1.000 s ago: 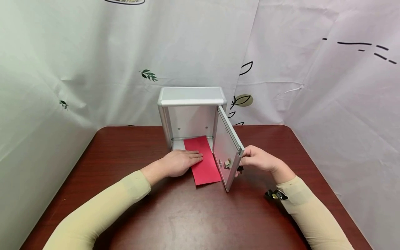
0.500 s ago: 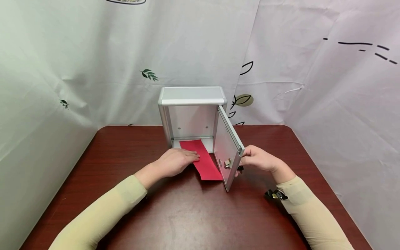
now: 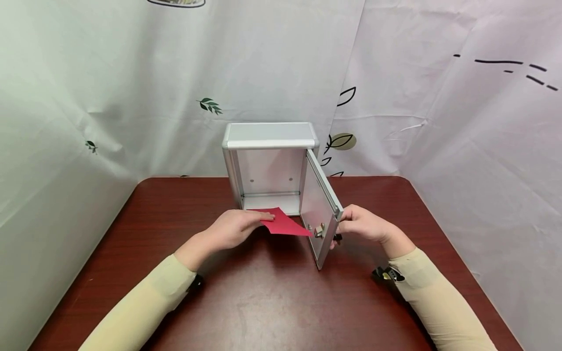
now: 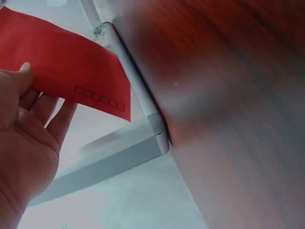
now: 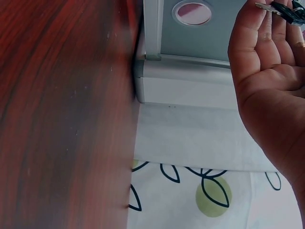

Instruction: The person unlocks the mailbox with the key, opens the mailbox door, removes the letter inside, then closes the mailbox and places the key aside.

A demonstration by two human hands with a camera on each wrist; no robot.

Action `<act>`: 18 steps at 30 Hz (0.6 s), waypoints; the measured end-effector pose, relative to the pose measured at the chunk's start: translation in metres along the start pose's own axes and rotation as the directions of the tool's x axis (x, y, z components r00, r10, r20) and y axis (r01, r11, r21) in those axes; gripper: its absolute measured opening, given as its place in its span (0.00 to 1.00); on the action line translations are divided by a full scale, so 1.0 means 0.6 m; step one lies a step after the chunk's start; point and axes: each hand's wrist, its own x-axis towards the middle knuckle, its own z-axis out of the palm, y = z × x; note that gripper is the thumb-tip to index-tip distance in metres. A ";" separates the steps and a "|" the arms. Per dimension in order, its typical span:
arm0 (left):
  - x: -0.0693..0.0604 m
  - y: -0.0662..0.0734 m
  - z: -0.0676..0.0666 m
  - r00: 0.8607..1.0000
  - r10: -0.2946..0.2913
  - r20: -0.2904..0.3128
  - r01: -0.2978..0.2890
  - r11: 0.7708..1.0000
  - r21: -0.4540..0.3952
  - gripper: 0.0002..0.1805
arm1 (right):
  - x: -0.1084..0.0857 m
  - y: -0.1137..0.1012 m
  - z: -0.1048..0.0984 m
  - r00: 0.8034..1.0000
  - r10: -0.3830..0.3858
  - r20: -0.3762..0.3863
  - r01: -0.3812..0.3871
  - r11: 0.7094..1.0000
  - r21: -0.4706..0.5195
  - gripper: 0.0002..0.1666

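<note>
A silver metal box [image 3: 270, 130] stands upright, its door [image 3: 317, 204] swung out on the right side. My left hand [image 3: 230, 229] pinches a red envelope [image 3: 283, 225] in front of the box opening; the left wrist view shows the thumb on the envelope [image 4: 71, 57], fingers behind it, and a row of printed squares near one edge. At the door's free edge is my right hand [image 3: 366, 224], its fingers partly hidden behind the door. Keys [image 5: 281, 10] lie by the fingers of my right hand [image 5: 274, 76] in the right wrist view.
The box and both arms are over a dark red-brown table [image 3: 263, 302]. White curtains [image 3: 153, 87] with leaf drawings hang behind the box and at both sides. A lock [image 3: 319, 230] sits on the door's inner face.
My left hand has moved left and lifted the red envelope, which has come out of the box and tilted. The right hand and the door have stayed in place.
</note>
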 end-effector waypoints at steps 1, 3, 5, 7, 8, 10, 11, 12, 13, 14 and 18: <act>-0.002 0.001 -0.003 1.000 -0.024 -0.007 0.024 0.999 -0.034 0.20 | 0.000 0.000 0.000 1.000 0.008 -0.004 -0.008 1.000 -0.004 0.17; -0.007 0.003 -0.010 0.997 -0.069 -0.023 0.066 0.993 -0.102 0.20 | -0.001 -0.001 0.001 1.000 0.013 -0.009 -0.013 1.000 -0.008 0.17; -0.010 0.004 -0.016 0.993 -0.113 -0.033 0.107 0.983 -0.152 0.19 | -0.002 -0.001 0.001 1.000 0.019 -0.014 -0.020 1.000 -0.010 0.17; -0.013 0.004 -0.022 0.986 -0.165 -0.037 0.154 0.966 -0.206 0.18 | -0.002 -0.001 0.001 1.000 0.022 -0.017 -0.022 1.000 -0.010 0.17; -0.015 0.003 -0.024 0.980 -0.193 -0.038 0.179 0.955 -0.235 0.16 | -0.002 -0.001 0.001 1.000 0.020 -0.016 -0.020 1.000 -0.009 0.17; -0.020 0.003 -0.028 0.967 -0.254 -0.031 0.232 0.924 -0.303 0.10 | -0.002 0.000 0.000 1.000 0.015 -0.011 -0.015 1.000 -0.009 0.17; -0.023 0.001 -0.030 0.959 -0.282 -0.028 0.257 0.906 -0.337 0.07 | -0.002 0.000 0.000 1.000 0.014 -0.009 -0.014 1.000 -0.006 0.17; -0.026 0.000 -0.031 0.951 -0.308 -0.026 0.276 0.884 -0.377 0.06 | -0.002 0.000 0.000 1.000 0.012 -0.009 -0.012 1.000 -0.004 0.17; -0.030 -0.002 -0.034 0.941 -0.337 -0.022 0.297 0.859 -0.417 0.06 | -0.002 0.000 0.000 1.000 0.012 -0.009 -0.012 1.000 -0.004 0.17; -0.034 -0.004 -0.036 0.931 -0.364 -0.017 0.317 0.831 -0.458 0.06 | -0.002 0.000 0.000 1.000 0.014 -0.009 -0.014 1.000 -0.002 0.17; -0.048 -0.012 -0.047 0.901 -0.434 -0.011 0.344 0.729 -0.592 0.09 | -0.002 0.000 0.000 1.000 0.015 -0.012 -0.015 1.000 -0.003 0.17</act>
